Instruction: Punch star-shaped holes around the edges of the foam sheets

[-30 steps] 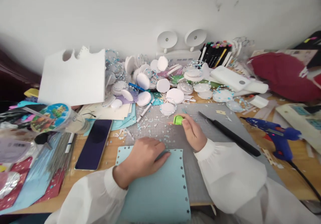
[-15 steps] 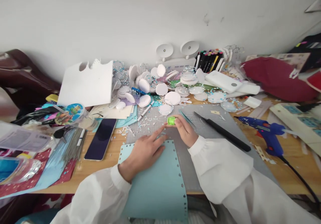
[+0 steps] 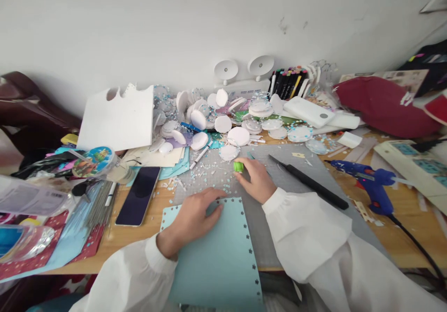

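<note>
**Right hand on green gadget, left hand flat on blue sheet**

Nearest: blue sheet, small star-like holes along its top and right edges, lying under the left hand. That hand is palm down, fingers extended, gripping nothing. Right hand, just past the sheet's top right corner, pinches the small green gadget between thumb and fingers, over the grey mat. Phone on the counter, left of the left hand. Black-handled knife right of the right hand; blue glue gun farther right. Paper scraps ahead of the left hand. Beyond both hands: heaped white discs.
</note>
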Available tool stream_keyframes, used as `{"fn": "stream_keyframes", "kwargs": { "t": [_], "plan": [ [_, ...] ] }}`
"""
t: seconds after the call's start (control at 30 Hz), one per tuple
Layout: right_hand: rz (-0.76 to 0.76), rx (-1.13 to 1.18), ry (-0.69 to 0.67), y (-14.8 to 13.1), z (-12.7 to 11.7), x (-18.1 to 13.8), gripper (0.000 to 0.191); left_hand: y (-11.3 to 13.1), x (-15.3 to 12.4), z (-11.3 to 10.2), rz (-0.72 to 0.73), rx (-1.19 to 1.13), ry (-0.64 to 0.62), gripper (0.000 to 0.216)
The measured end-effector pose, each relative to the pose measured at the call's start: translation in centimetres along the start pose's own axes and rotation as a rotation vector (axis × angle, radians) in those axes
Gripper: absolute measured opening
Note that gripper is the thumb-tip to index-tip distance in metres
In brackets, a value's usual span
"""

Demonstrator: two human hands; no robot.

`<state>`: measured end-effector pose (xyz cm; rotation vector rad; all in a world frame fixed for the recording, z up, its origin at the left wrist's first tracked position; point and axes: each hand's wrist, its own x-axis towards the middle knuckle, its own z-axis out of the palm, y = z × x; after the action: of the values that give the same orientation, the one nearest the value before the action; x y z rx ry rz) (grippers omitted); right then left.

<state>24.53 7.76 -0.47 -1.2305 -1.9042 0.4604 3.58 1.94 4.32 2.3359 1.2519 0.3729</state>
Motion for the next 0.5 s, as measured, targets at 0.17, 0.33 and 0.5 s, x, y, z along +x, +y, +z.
{"fn": "stream_keyframes", "kwargs": {
  "t": [0.17,0.33,0.5],
  "plan": [
    [-0.067,-0.062,0.013,-1.1,-0.9,0.0,0.028,-0.5,-0.4,0.3,0.011,-0.109,0.038,0.027],
    [-0.163,-0.086,-0.197,-4.0,-2.4,-2.3,0.024,0.0,-0.2,0.5,0.034,-0.130,0.103,0.023],
    [-0.134,-0.105,-0.283,-4.9,-3.2,-6.6,0.009,1.6,-2.3,-0.7,0.145,-0.274,0.018,0.031]
  ]
}}
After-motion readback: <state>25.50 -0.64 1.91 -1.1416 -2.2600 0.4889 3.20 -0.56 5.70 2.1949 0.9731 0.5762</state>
